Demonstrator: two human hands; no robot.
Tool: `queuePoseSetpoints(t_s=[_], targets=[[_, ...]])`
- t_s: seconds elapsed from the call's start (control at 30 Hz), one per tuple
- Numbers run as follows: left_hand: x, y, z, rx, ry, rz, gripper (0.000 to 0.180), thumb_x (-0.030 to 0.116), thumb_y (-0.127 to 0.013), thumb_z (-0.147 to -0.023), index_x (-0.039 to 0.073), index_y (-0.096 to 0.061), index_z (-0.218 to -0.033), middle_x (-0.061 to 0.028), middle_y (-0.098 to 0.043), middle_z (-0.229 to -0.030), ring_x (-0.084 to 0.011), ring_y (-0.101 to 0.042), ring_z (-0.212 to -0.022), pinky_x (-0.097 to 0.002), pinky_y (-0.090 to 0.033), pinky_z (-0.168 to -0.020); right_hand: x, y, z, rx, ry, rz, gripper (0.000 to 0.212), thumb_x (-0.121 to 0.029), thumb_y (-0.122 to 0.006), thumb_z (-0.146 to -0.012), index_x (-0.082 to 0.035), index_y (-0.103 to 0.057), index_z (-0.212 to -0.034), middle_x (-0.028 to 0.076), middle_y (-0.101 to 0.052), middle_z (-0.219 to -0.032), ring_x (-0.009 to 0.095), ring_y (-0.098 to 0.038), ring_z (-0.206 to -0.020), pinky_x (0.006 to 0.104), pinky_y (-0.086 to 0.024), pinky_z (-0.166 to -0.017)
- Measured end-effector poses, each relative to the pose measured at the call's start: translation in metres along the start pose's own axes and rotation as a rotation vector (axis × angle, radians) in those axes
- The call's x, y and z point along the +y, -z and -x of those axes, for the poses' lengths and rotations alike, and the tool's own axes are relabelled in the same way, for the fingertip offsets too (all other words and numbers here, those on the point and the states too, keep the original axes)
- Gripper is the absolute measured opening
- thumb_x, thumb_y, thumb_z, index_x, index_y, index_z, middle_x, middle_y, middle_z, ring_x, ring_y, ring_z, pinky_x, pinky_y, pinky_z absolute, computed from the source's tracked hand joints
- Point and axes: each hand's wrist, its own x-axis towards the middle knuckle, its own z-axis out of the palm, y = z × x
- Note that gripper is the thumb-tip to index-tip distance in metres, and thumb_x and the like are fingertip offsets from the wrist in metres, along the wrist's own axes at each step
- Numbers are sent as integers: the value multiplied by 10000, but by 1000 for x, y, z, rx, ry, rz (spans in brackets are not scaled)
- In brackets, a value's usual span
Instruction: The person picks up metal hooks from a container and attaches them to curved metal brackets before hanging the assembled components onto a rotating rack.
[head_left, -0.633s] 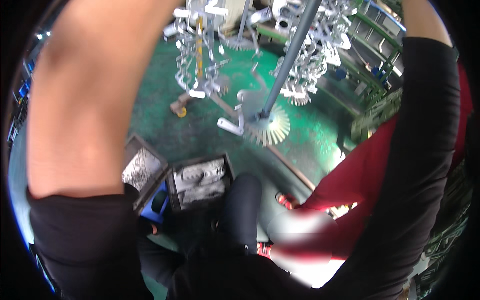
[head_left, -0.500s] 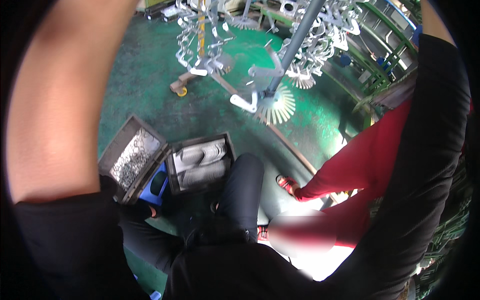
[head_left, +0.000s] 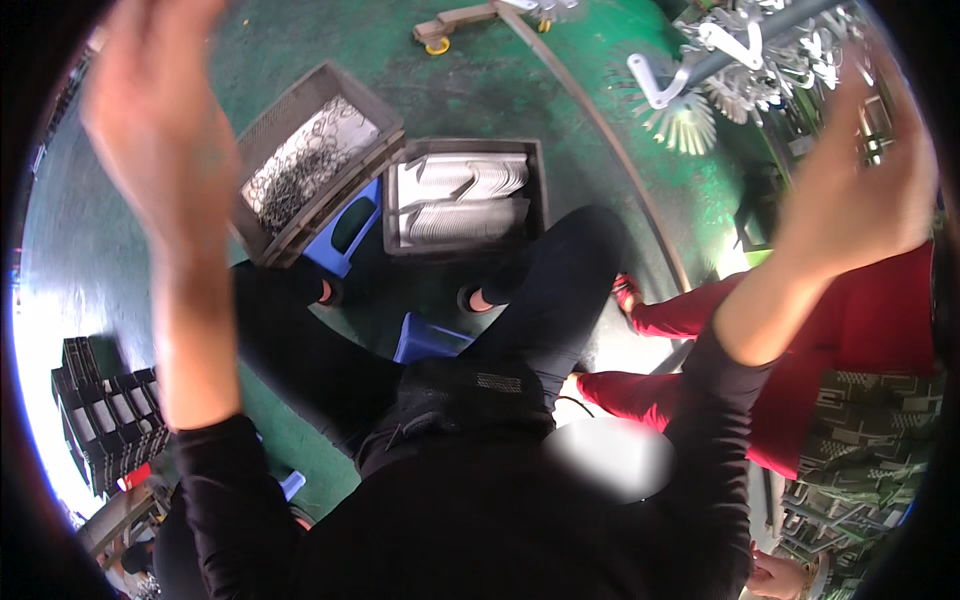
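Note:
My left hand (head_left: 160, 120) is raised at the upper left, blurred, its fingers stretched upward and cut by the picture's edge. Nothing shows in it. At the upper right my right hand (head_left: 865, 190) is also raised and blurred, fingers apart, with no object visible in it. Beyond that hand, bent silver metal brackets (head_left: 740, 45) hang in a cluster from a grey pole. Two dark crates stand on the floor before my knees: one holds small wire-like rings (head_left: 300, 165), the other rows of stacked flat metal parts (head_left: 465, 220). Both hands are apart from the crates.
A blue plastic stool (head_left: 345, 225) is beside the crates, and another blue piece (head_left: 425, 338) lies between my legs. To the right is a person in red trousers (head_left: 720, 310). Black stacked bins (head_left: 110, 415) stand at left. A brown floor rail (head_left: 610, 140) runs past the crates.
The view has tilted down, so the crates sit higher in it and the hanging brackets lie at upper right. Both forearms have come lower, bringing my hands into the picture.

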Motion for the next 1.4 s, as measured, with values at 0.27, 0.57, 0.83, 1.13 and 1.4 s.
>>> queuePoseSetpoints(t_s=[0.27, 0.57, 0.83, 1.13, 1.4], targets=[[-91, -30, 254, -447, 1009, -91, 138, 123, -602, -829, 75, -669, -939, -89, -671, -870, -155, -632, -738, -271, -492, -677, -96, -131, 280, -1205, -397, -570, 93, -136, -616, -748, -73, -606, -816, 97, -607, -797, 298, -613, -780, 411, -500, -663], [-220, -153, 389, -703, 1212, -128, 225, 129, -702, -729, 6, -596, -885, -131, -656, -881, -256, -637, -867, -321, -491, -784, -110, -160, 313, -1626, -452, -714, 218, -165, -639, -734, -79, -606, -932, 114, -638, -860, 291, -616, -832, 401, -488, -707], [-240, -177, 415, -593, 1351, -56, 221, 139, -722, -694, 23, -602, -839, -125, -661, -804, -248, -647, -763, -327, -498, -704, -109, -165, 323, -1612, -456, -708, 222, -149, -655, -718, -62, -581, -909, 129, -612, -763, 310, -614, -749, 406, -482, -633], [-255, -173, 435, -482, 1501, 143, 206, 109, -724, -689, 31, -610, -842, -98, -672, -795, -170, -644, -726, -280, -491, -661, -110, -167, 321, -1633, -454, -711, 232, -147, -666, -707, -47, -569, -893, 132, -610, -758, 319, -614, -731, 411, -480, -610], [-256, -167, 435, -510, 1449, 81, 203, 104, -700, -707, 18, -590, -854, -111, -671, -804, -193, -650, -754, -291, -493, -679, -115, -171, 320, -1647, -445, -728, 219, -144, -656, -715, -42, -571, -888, 126, -612, -771, 314, -616, -736, 406, -486, -624]])
